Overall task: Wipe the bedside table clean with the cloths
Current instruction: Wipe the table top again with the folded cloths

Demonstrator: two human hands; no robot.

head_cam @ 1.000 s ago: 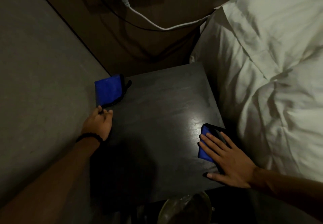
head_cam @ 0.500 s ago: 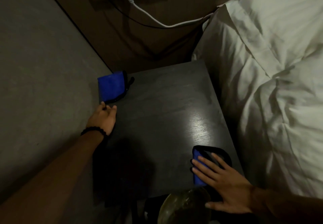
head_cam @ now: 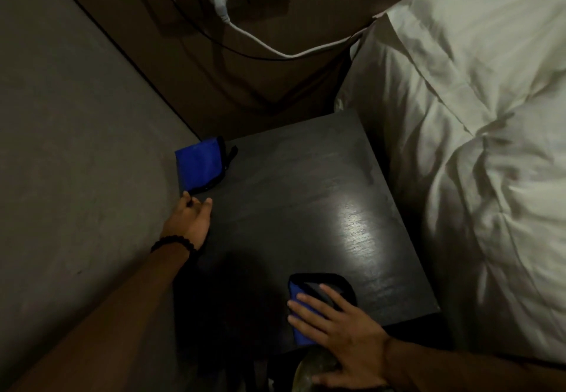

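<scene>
From my head view, my right hand (head_cam: 343, 333), fingers spread flat, has dragged its blue cloth (head_cam: 301, 315) to the table's (head_cam: 306, 192) near edge, finishing that stroke, while my left hand (head_cam: 191, 220), loosely curled, touches the far-left cloth (head_cam: 199, 166).

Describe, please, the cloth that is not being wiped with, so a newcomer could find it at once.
Start at the dark square wooden bedside table beside the white-sheeted bed. At its far left corner, against the grey wall, lies a folded blue cloth with black edging. No hand covers it, unlike the other blue cloth under the right hand.
</scene>
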